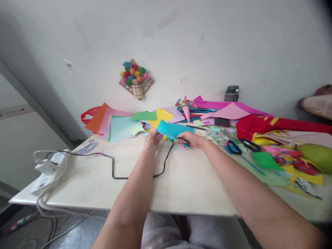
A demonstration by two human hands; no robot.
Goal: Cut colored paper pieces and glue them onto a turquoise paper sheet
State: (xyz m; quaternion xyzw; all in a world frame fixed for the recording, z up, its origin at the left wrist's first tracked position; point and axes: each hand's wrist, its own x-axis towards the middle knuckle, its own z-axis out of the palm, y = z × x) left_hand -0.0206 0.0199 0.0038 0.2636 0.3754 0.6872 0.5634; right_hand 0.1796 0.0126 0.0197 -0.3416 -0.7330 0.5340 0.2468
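A bright blue sheet of paper (176, 128) is held up over the middle of the table. At its left end, my left hand (153, 139) grips the edge between thumb and fingers. My right hand (193, 139) is closed round the dark handles of a pair of scissors (183, 140), whose blades lie along the lower edge of the blue paper. A narrow blue strip hangs below the scissors. Behind the blue sheet lie yellow paper (161, 117), green paper (144, 115) and light blue paper (121, 126).
A black cable (113, 166) crosses the table from a white power strip (50, 173). Small paper scraps (216, 136), larger scissors (243, 145), a phone (222, 122) and a green mango-like fruit (315, 157) lie to the right. A dark-lidded bottle (231, 93) stands by the wall.
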